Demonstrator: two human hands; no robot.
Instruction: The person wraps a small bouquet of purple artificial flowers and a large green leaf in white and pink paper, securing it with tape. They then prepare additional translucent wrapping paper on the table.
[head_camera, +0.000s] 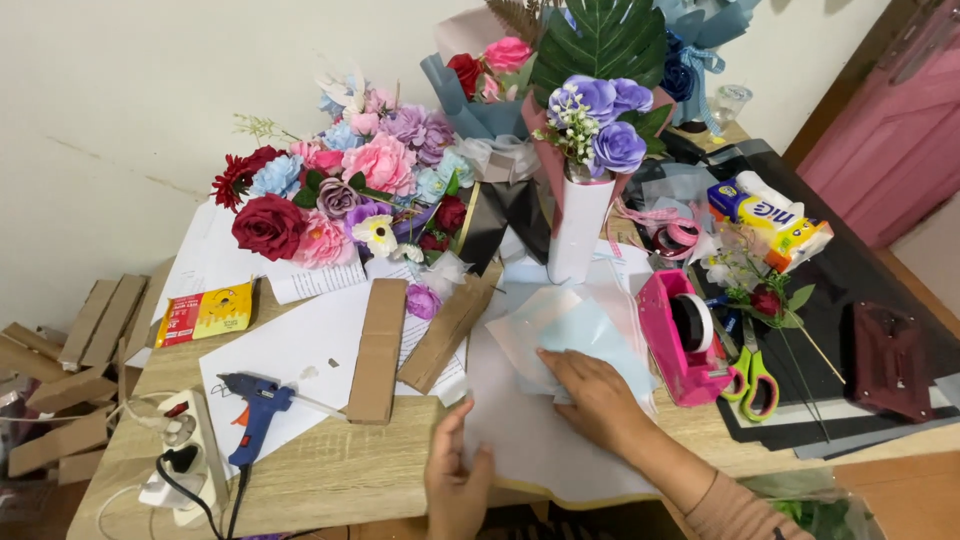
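Observation:
My right hand (592, 396) presses flat on a stack of pale blue and white paper sheets (560, 335) lying on the wooden table (320, 470). My left hand (457, 478) rests at the near left edge of a large white translucent sheet (520, 440), fingers pointing up along it. A white paper-wrapped vase of purple flowers (583, 215) stands just behind the sheets. Neither hand grips anything; both lie on the paper.
A pink tape dispenser (684, 338) and green-handled scissors (752, 372) sit right of the sheets. Cardboard strips (380, 350), a blue glue gun (255, 410) and a power strip (180, 455) lie left. A heap of artificial flowers (340, 200) fills the back.

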